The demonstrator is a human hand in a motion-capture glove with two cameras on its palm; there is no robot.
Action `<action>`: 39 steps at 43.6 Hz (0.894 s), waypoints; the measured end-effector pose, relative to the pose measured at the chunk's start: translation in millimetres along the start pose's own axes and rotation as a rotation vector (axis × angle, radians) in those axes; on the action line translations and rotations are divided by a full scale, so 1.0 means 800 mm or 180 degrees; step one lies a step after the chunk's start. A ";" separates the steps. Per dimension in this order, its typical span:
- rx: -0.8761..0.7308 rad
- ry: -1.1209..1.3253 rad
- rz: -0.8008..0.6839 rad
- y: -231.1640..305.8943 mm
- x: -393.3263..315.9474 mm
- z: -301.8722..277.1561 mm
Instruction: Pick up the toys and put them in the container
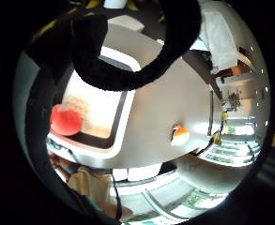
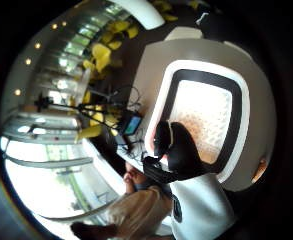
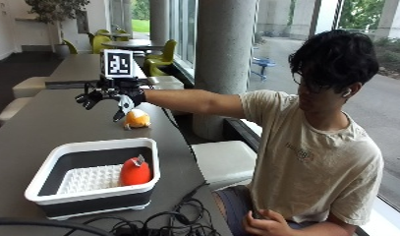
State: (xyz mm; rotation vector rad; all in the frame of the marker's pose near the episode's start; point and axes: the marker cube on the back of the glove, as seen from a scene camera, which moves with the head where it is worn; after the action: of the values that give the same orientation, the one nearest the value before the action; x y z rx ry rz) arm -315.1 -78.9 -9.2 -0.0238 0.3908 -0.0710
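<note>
Two toys: you have one in the container, one out on the desk.
Container (image 3: 95, 147): white-rimmed dark tub with rounded corners and a dimpled white floor, near the desk's front edge, cables (image 3: 154, 223) just before it.
Red toy (image 3: 135, 171): smooth, rounded, standing inside against the tub's right wall.
Desk (image 3: 49, 123): grey, matte, bare surface between tub and far toy.
Hand (image 3: 111, 97): your gloved right, raised above the desk, fingers spread and gripping nothing.
Orange toy (image 3: 136, 118): round, orange and white, lying just beside and below the hand, close to the desk's right edge.
Writing: none you can read.
</note>
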 end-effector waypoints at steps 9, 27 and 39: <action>-0.0002 0.0132 -0.0398 -0.006 0.012 -0.001; -0.0171 0.0553 -0.0135 0.006 0.101 0.053; -0.0174 0.0526 0.0443 0.051 0.239 0.074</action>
State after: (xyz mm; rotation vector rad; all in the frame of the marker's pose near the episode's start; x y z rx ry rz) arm -113.6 -51.8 -28.8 -0.0448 0.5585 0.0756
